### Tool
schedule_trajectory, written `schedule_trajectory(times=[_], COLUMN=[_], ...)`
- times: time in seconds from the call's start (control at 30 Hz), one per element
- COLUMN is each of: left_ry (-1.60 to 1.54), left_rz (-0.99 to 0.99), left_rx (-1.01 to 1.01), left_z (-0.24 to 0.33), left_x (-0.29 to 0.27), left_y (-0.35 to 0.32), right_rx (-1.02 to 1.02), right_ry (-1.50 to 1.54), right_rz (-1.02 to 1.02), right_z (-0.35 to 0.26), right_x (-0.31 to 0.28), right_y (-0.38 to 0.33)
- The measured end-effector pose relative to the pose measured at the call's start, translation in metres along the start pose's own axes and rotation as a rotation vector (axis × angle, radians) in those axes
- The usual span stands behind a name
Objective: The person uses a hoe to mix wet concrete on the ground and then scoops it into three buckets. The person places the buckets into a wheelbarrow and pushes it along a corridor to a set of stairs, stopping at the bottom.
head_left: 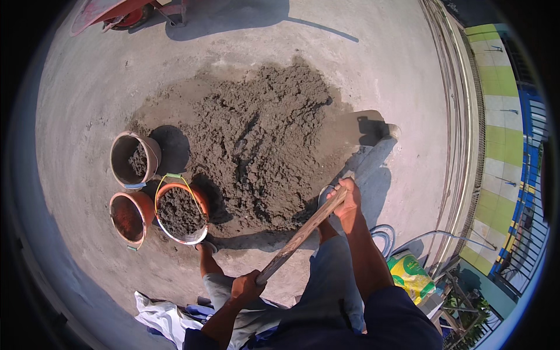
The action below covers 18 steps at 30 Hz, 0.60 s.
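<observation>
Both my hands grip a long wooden tool handle (303, 234) that slants from lower left to upper right. My left hand (247, 288) is wrapped round its lower end by my thigh. My right hand (345, 198) closes on it near the upper end. I cannot make out the tool's head. Beyond the handle spreads a wide heap of wet grey mortar (262, 140). Left of it, by my foot, stands an orange bucket (199, 198) full of mortar, its yellow handle raised.
A grey bucket (154, 153) with some mortar and a stained orange bucket (146, 205) stand at the left. A red wheelbarrow (108, 13) is at the far left. Right lie a hose (382, 236) and a yellow-green sack (411, 277); white cloth (163, 318) lies near left.
</observation>
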<state>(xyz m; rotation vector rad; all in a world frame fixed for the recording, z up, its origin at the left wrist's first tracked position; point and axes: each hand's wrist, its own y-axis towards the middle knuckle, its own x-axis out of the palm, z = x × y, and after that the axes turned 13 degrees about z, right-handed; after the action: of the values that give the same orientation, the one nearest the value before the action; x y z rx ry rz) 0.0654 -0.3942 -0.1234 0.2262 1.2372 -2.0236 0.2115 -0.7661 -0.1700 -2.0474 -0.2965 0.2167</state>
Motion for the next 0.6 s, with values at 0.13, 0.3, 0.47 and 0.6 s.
schedule_trajectory(times=[0.13,0.3,0.47,0.6], left_ry=[-0.115,-0.31,-0.452,-0.293], left_rz=[0.013,0.16,0.061,-0.099], left_rx=[0.026,-0.202,-0.579,-0.427], left_z=[0.074,0.066,0.006,-0.031], left_x=[0.077,0.122,0.155,0.178], left_y=[0.098,0.152,0.023,-0.029], right_rx=[-0.265,-0.424,-0.225,-0.098], right_ry=[-0.109,-0.311,-0.619,-0.583], right_rz=[-0.089,-0.117,0.047,0.025], right_z=[-0.093,-0.054,0.136,0.159], right_x=[0.04,0.122,0.073,0.022], right_y=[0.045,0.116,0.14,0.098])
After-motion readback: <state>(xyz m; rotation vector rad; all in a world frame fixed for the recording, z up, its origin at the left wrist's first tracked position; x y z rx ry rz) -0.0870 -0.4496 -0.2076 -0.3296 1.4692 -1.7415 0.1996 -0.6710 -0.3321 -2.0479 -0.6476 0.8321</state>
